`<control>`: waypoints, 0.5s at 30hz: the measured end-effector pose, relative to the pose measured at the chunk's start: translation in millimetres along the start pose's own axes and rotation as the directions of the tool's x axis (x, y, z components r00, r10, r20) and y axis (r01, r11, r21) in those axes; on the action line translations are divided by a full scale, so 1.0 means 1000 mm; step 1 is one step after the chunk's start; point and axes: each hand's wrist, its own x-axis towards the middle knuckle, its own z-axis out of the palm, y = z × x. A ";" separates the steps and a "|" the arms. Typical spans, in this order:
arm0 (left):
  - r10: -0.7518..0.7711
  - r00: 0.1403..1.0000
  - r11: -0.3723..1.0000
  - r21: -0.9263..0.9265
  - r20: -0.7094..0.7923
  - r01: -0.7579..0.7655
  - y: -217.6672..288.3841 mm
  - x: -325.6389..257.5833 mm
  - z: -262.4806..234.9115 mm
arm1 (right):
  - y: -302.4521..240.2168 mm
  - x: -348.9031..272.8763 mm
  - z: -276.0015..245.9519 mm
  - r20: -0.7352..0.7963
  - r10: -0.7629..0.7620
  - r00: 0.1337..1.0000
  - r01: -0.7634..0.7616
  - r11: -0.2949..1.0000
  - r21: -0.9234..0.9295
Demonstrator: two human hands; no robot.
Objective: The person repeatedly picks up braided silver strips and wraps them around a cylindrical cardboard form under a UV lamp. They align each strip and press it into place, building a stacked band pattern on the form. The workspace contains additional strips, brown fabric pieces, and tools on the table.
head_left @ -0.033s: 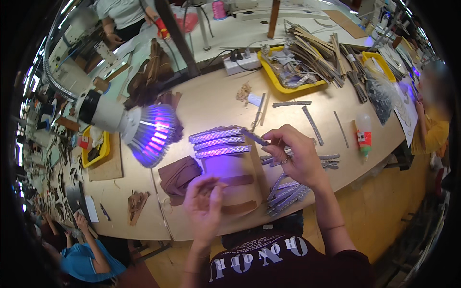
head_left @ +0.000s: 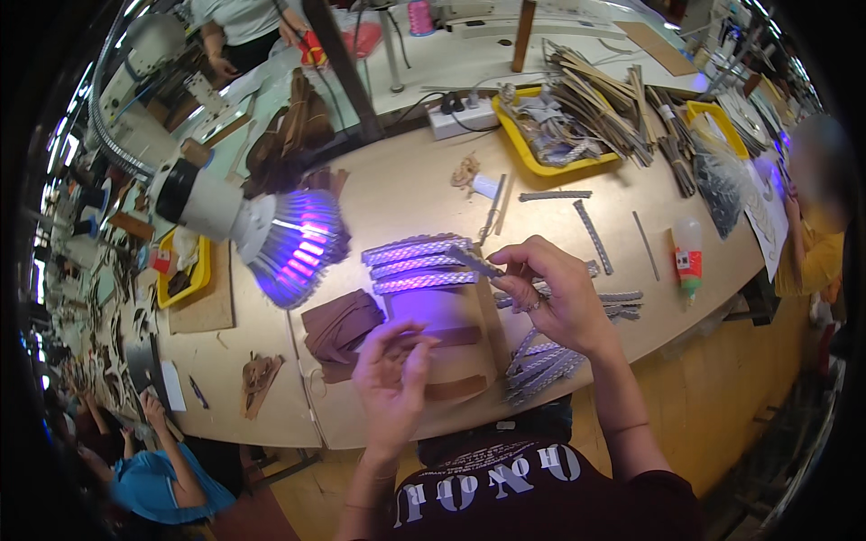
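Observation:
My right hand [head_left: 555,288] pinches the end of a short grey braided strap [head_left: 474,262] between thumb and fingertips. The strap points left, its far end close to the right ends of several silvery braided straps [head_left: 419,264] laid in parallel rows. Under the lamp's purple light those rows lie across the top of a tan board [head_left: 490,338]. My left hand [head_left: 392,374] hovers over the board's lower left, fingers loosely bent and apart, with nothing visible in it. Beneath its fingers run brown flat strips [head_left: 456,337]. Beside it sits a bundle of brown strips [head_left: 341,323].
A ribbed lamp [head_left: 293,248] hangs low at left. More braided straps [head_left: 546,370] lie by my right wrist. A glue bottle [head_left: 687,261] stands at right, and a yellow tray [head_left: 550,169] of scraps is at the back. Other people work around the table.
The braided strap in my right hand has swung lower, and its free end has come away from the top row. The whole view has shifted slightly. My left hand remains over the board.

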 end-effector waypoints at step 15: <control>-0.115 0.989 0.985 -0.119 0.091 0.126 -0.006 0.038 0.007 | 0.002 -0.001 -0.013 0.455 -0.028 0.890 -0.088 0.969 0.232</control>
